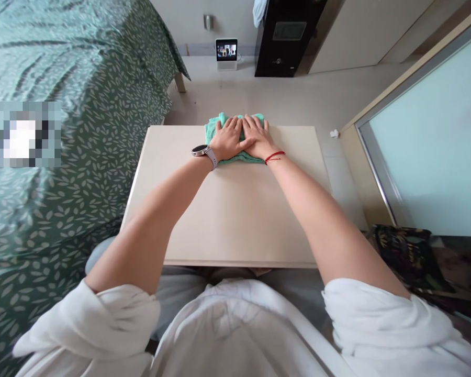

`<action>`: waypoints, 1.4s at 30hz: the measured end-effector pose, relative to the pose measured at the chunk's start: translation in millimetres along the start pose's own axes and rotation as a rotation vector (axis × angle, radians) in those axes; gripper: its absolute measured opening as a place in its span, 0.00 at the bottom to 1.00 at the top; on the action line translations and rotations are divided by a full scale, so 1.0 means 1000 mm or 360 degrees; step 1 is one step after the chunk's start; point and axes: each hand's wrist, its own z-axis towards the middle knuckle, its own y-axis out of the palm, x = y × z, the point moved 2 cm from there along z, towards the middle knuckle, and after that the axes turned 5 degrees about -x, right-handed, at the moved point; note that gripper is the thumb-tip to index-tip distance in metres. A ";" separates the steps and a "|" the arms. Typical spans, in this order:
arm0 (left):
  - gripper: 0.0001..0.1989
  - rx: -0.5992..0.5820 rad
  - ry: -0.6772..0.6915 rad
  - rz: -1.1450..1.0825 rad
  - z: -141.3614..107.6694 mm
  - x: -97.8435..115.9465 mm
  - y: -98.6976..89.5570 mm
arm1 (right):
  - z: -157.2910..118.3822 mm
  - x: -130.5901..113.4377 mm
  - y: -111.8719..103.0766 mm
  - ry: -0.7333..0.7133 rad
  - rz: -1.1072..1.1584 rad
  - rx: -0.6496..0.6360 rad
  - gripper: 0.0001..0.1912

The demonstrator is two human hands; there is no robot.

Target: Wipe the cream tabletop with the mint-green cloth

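A green cloth (pixel 241 157) lies bunched at the far edge of a pale wooden table (pixel 235 220), part of it reaching past that edge. On top of it rests my left hand (pixel 228 139), palm down with fingers stretched forward; a watch (pixel 200 150) is on that wrist. Beside it my right hand (pixel 258 137) also presses flat on the cloth, fingers extended, a red string bracelet (pixel 275 156) round the wrist. The left thumb reaches across to the right hand. Both palms hide the middle of the cloth.
A bed with a green leaf-patterned cover (pixel 102 104) stands to the left. Beyond the table are a small screen device (pixel 226 55) and a black cabinet (pixel 284 47). A frosted panel (pixel 435 125) and a dark patterned bag (pixel 408 251) are on the right.
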 end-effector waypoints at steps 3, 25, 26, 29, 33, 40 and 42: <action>0.53 -0.0078 -0.0037 0.0016 -0.014 0.009 0.001 | -0.010 -0.001 0.007 0.0007 -0.0036 -0.0013 0.44; 0.65 -0.0334 0.0082 0.0001 -0.204 0.159 0.056 | -0.264 -0.046 0.056 -0.0102 -0.0198 0.0031 0.45; 0.65 -0.0327 0.0091 -0.0010 -0.195 0.156 0.056 | -0.256 -0.042 0.054 -0.0095 -0.0194 0.0022 0.45; 0.63 -0.0293 0.0094 -0.0018 -0.155 0.141 0.052 | -0.220 -0.021 0.044 -0.0073 -0.0174 -0.0008 0.44; 0.59 -0.0237 0.0063 -0.0037 -0.090 0.121 0.040 | -0.157 0.013 0.026 0.0033 -0.0133 -0.0046 0.43; 0.51 -0.0216 -0.0040 -0.0008 -0.011 0.098 0.014 | -0.069 0.058 0.006 0.0065 -0.0081 -0.0026 0.42; 0.50 -0.0202 -0.0035 -0.0011 0.002 0.093 0.011 | -0.054 0.067 0.004 0.0064 -0.0090 -0.0001 0.42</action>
